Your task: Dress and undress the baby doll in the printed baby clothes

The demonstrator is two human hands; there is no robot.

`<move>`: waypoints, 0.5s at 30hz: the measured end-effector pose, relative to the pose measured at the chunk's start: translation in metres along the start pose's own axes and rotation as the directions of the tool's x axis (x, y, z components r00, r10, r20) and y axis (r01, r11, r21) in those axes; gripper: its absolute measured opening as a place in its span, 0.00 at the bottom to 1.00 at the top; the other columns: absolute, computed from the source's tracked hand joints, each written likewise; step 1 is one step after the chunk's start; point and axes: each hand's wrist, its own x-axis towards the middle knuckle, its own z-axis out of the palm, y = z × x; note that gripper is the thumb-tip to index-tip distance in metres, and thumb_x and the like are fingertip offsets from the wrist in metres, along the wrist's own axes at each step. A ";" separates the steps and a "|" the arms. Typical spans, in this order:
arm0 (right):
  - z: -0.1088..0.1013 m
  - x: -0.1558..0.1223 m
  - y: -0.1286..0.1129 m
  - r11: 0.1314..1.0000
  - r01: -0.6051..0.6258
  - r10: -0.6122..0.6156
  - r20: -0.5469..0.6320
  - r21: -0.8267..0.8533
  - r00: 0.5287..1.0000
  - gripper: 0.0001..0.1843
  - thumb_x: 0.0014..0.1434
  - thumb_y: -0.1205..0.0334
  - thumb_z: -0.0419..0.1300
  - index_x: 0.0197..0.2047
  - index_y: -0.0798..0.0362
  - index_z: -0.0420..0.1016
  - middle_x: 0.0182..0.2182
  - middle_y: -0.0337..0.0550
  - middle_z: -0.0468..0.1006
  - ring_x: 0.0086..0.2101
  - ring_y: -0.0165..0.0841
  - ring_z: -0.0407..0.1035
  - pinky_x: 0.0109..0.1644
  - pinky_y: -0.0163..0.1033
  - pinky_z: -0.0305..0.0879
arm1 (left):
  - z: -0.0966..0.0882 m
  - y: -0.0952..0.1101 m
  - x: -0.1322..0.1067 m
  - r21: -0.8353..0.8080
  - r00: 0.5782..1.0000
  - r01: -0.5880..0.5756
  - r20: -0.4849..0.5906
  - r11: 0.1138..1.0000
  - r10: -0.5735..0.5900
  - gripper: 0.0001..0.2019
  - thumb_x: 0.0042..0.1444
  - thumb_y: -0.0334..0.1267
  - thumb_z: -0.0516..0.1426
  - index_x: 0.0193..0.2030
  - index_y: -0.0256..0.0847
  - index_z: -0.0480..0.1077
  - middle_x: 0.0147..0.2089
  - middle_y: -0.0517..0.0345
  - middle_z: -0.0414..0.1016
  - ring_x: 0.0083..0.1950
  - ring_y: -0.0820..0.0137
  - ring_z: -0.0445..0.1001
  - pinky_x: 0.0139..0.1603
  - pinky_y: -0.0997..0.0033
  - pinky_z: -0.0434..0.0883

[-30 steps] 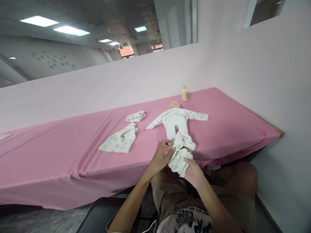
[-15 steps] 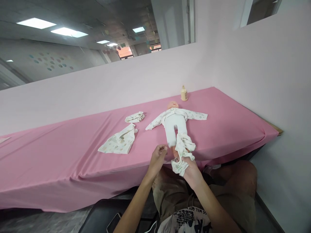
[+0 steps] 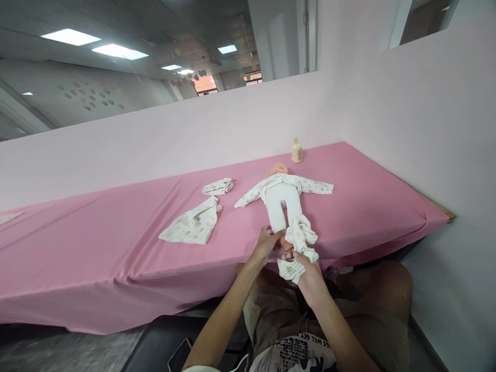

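Note:
A baby doll (image 3: 276, 199) lies on its back on the pink cloth, head toward the wall, in a printed white top and plain white leggings. One bare foot (image 3: 287, 245) sticks out toward me. My left hand (image 3: 266, 245) is closed around that leg near the ankle. Bunched in my right hand (image 3: 310, 274) is a pair of printed white baby pants (image 3: 297, 240). The pants cover the doll's other lower leg, and part of them hangs below my fingers beside the bare foot.
Left of the doll lie a spread printed garment (image 3: 194, 222) and a folded printed cloth (image 3: 218, 186). A cream pump bottle (image 3: 296, 151) stands by the wall behind the head. The pink tablecloth (image 3: 96, 248) drapes over the near edge. A phone (image 3: 180, 355) lies beside me.
My left hand has moved right and forward from beside the doll onto its bare-footed leg. My right hand still holds the pants, shifted slightly right with the view.

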 end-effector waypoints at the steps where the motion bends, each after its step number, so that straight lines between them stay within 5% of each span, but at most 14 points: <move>1: 0.000 0.000 -0.001 1.000 0.004 -0.004 0.002 -0.005 1.000 0.14 0.49 0.63 0.70 0.38 0.52 0.74 0.30 0.37 0.76 0.34 0.32 0.72 0.44 0.40 0.70 | 0.002 0.003 0.003 0.003 1.000 -0.005 0.001 1.000 0.005 0.25 0.43 0.40 0.69 0.44 0.36 0.64 0.31 0.57 0.75 0.27 0.72 0.73 0.27 0.74 0.67; 7: -0.006 0.005 0.001 0.996 0.056 -0.064 -0.125 -0.063 0.990 0.14 0.48 0.61 0.71 0.38 0.54 0.76 0.32 0.41 0.80 0.35 0.35 0.75 0.45 0.43 0.72 | -0.006 0.028 0.002 -0.063 0.987 0.026 0.158 0.998 -0.015 0.20 0.46 0.48 0.66 0.28 0.39 0.61 0.19 0.67 0.61 0.19 0.79 0.60 0.18 0.77 0.53; 15: 0.009 0.008 0.000 0.997 0.069 -0.062 -0.176 0.033 0.982 0.22 0.48 0.64 0.71 0.46 0.53 0.73 0.38 0.41 0.80 0.38 0.33 0.75 0.40 0.37 0.75 | -0.011 0.024 0.000 0.045 0.962 0.014 0.272 0.999 -0.025 0.21 0.48 0.51 0.66 0.32 0.38 0.62 0.21 0.64 0.66 0.17 0.79 0.61 0.16 0.78 0.53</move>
